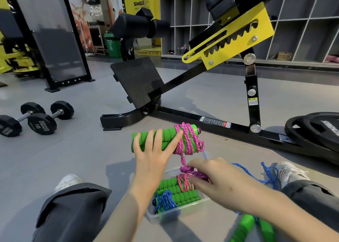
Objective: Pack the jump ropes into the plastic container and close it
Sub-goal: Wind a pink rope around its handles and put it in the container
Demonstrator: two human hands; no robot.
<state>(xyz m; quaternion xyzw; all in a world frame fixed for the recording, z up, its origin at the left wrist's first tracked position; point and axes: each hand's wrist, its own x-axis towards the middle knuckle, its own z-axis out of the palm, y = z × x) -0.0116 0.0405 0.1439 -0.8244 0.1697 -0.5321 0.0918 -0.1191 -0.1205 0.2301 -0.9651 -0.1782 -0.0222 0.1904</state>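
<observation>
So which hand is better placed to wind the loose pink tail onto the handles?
Right, probably. The right hand pinches the pink rope's loose tail, so it can carry it around, while the left hand holds the green handles, steadying them.

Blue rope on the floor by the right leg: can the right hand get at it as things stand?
Probably yes. The blue rope lies loose and uncovered close to the right hand, but that hand pinches the pink rope and would have to let go first.

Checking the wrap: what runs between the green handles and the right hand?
Head view: a short stretch of pink rope joins green handles and right hand.
</observation>
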